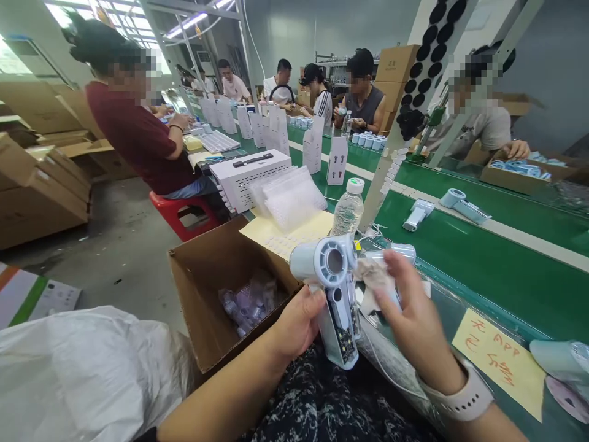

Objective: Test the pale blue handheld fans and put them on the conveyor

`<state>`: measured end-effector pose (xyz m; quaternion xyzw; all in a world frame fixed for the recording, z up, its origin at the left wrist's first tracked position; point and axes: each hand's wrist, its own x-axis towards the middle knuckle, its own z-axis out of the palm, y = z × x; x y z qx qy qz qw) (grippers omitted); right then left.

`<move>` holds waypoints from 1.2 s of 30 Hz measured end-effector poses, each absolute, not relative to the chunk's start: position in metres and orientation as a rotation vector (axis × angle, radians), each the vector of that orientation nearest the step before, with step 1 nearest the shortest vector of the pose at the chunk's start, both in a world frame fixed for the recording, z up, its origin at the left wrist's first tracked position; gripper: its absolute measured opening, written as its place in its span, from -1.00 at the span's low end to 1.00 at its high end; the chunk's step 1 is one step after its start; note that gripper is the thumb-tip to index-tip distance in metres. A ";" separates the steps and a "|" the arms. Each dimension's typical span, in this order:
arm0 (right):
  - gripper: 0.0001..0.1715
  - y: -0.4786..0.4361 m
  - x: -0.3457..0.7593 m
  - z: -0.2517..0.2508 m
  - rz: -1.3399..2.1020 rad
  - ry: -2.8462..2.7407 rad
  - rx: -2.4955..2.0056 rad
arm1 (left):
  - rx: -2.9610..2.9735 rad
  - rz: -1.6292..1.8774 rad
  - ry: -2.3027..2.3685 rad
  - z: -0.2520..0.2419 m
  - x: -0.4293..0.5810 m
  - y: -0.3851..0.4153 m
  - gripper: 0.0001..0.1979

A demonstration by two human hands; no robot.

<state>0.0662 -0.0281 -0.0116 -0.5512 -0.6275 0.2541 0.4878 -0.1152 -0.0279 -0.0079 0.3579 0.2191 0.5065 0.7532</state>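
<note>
A light blue handheld fan (335,307) with a round vented head and an open handle showing a circuit board is gripped by my left hand (301,319). My right hand (407,301), wearing a pale watch, is to the right of the fan, its thumb and fingers apart around a crumpled whitish cloth or tissue (373,279). Whether the fingers press on that piece is partly blurred. Behind it another light blue fan part (405,253) lies on the table edge.
An open cardboard box (197,307) with plastic-wrapped parts is at my left. Beyond stand a water bottle (348,209), bubble bags (294,199) and a white case (253,175). Two fans (464,205) (418,215) lie on the green conveyor (515,270). A handwritten yellow note (501,362) is at right. People sit along the line.
</note>
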 end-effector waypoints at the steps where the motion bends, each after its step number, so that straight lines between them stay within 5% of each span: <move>1: -0.30 -0.034 0.065 -0.015 0.883 -1.521 -1.243 | 0.873 1.057 0.468 -0.005 -0.116 -0.029 -0.57; 5: -0.35 -0.068 0.082 -0.021 1.452 -1.353 -1.016 | 1.052 0.848 0.413 0.002 -0.113 -0.022 -0.48; 12: -0.57 -0.107 0.118 -0.029 1.013 -1.026 -1.328 | 0.809 0.909 0.377 -0.013 -0.070 -0.005 -0.59; 15: -0.62 -0.116 0.124 -0.028 1.056 -0.883 -1.120 | 0.860 0.774 0.278 -0.012 -0.048 -0.013 -0.45; 36: -0.69 -0.134 0.129 -0.035 1.262 -0.672 -0.920 | 0.955 0.600 0.349 -0.010 -0.030 -0.030 -0.52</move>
